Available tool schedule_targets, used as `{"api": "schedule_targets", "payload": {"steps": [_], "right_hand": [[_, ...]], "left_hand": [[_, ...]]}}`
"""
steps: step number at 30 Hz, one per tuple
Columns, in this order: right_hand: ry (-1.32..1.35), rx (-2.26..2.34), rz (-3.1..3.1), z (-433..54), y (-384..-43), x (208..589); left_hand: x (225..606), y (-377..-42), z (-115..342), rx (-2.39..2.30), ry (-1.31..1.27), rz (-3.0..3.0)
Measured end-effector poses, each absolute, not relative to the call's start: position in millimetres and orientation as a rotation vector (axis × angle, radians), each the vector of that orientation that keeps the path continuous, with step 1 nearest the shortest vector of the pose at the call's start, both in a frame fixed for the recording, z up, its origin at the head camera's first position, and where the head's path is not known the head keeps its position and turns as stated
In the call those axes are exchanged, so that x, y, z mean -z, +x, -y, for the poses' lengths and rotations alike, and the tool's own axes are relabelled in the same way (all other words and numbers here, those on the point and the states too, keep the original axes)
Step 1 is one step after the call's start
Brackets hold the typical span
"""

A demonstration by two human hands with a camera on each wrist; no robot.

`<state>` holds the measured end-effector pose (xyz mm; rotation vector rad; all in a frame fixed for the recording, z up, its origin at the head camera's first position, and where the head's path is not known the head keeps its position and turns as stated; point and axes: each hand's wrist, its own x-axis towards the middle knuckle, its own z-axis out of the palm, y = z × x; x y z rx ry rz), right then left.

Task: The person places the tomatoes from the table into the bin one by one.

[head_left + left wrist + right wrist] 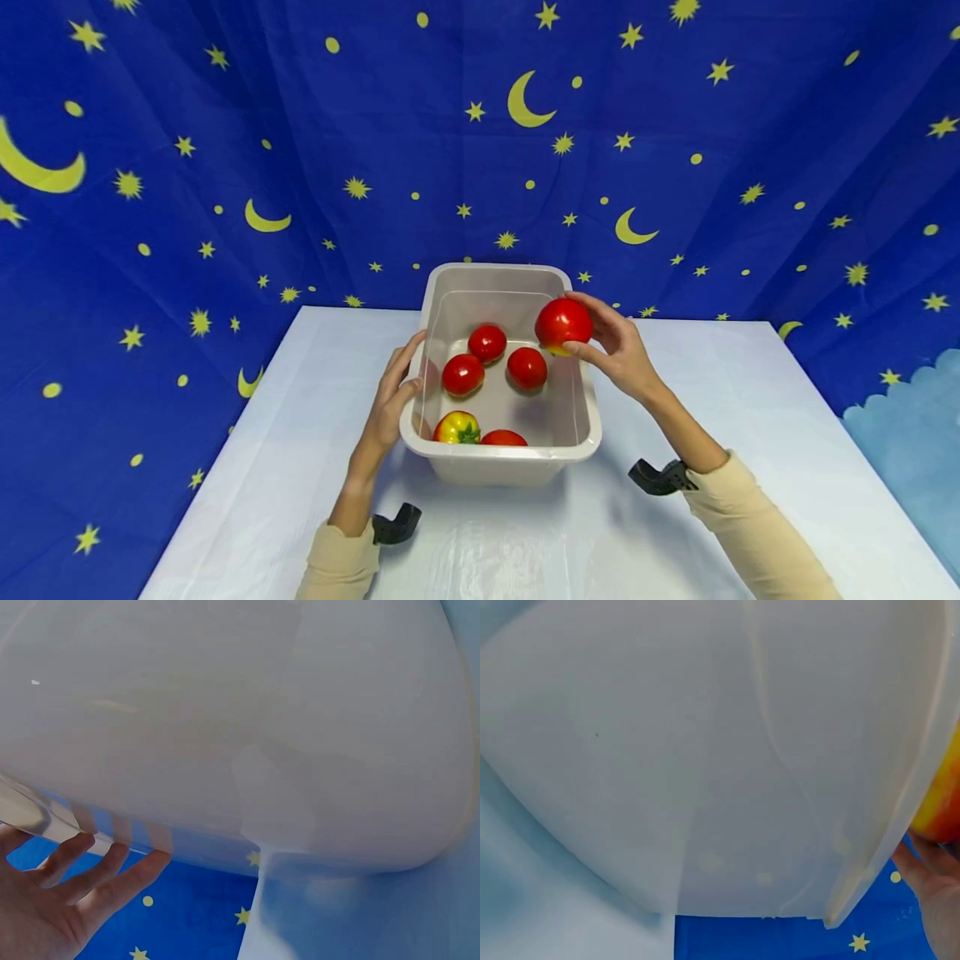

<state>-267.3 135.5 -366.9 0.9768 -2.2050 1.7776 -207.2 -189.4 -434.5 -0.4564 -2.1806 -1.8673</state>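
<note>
My right hand pinches a large, glossy round red fruit with a yellow underside between thumb and fingers, over the right rim of a light grey plastic bin. In the right wrist view, the bin's wall and rim hide part of that fruit. On the other side, my left hand touches the bin's left rim from outside; its fingers reach to the wall fairly straight. Inside lie red tomatoes and a yellow-and-red bell pepper with a green stem. The front rim partly hides another red item.
The bin stands on a white-covered table. A blue cloth with yellow moons and stars hangs behind it. Black wrist mounts sit near both forearms, which wear beige sleeves.
</note>
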Motion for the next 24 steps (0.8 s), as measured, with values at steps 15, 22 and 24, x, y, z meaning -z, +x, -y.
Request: {"api": "schedule_targets", "payload": {"steps": [15, 22, 24], "right_hand": [[0.996, -1.694, 2.235, -130.4, -266.1, 372.4], [0.998, -1.674, 2.196, -134.1, -264.3, 373.7], [0.989, -1.68, 2.148, -135.4, -264.1, 374.5]], "left_hand": [[434.7, -208.4, 190.4, 1.888, -0.454, 2.181], [434.5, -208.3, 189.9, 1.875, -0.462, 2.175], [434.7, -208.3, 190.0, 1.87, -0.462, 2.175]]}}
